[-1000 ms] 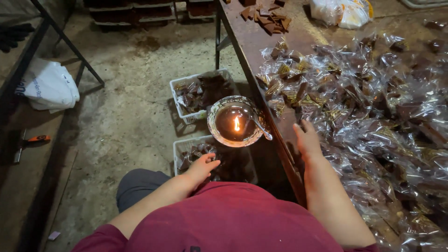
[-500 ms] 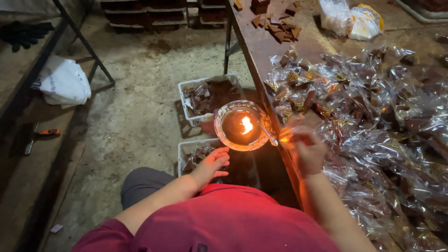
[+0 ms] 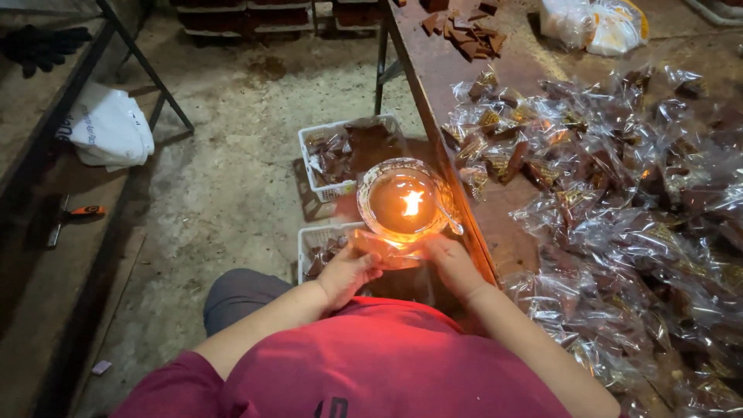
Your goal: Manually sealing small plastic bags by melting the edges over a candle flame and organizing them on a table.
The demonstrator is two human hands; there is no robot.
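Now, in the head view, both hands have come together just below the round glass bowl with the small flame burning in it [image 3: 402, 205]. One second earlier the right hand [image 3: 453, 265] was out over the heap of clear cellophane packets with brown pieces inside [image 3: 619, 193] on the dark brown tabletop [image 3: 433, 70]; half a second earlier it was drawing back toward the flame with a packet. The left hand [image 3: 348, 271] has risen from beside the lower white plastic basket [image 3: 313, 251] to meet it.

A single clear cellophane packet [image 3: 387, 251] is stretched between the two hands, with the fingers of each hand closed on one end. Its upper edge lies just beneath the bowl rim, lit orange by the flame. Judged from this position, the packet is being presented to the heat for closing its edge; whether the edge touches the flame cannot be told.

A thin metal spoon [image 3: 449, 218] leans on the bowl's rim, just above the right fingers. An upper white plastic basket holding brown pieces [image 3: 340, 155] stands beyond the bowl, well past both hands.
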